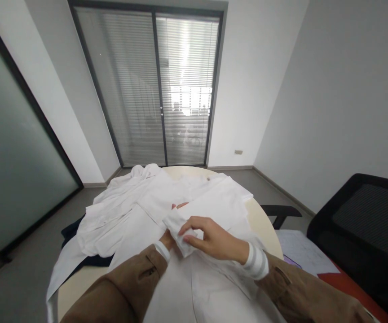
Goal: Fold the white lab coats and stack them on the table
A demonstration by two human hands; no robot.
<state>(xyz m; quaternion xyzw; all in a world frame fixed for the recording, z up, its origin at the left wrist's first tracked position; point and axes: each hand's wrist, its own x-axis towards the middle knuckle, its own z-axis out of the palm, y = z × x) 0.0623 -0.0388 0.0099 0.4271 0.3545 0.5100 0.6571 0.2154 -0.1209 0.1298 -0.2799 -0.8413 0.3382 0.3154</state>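
A white shirt-like garment (140, 211) lies spread over a round pale table (264, 224). My right hand (210, 237) pinches a folded white piece of the cloth (180, 226), thumb and fingers closed on it. My left hand (174, 224) lies mostly under that same fold; only its fingertips show past the cloth, near the middle of the table. Both arms wear brown sleeves with white cuffs.
A black office chair (365, 229) stands at the right, next to papers (302, 251) and a red surface (345, 282). Dark cloth (76, 229) hangs off the table's left side. A blinded glass door (160, 89) is behind, with a glass partition (12, 148) at left.
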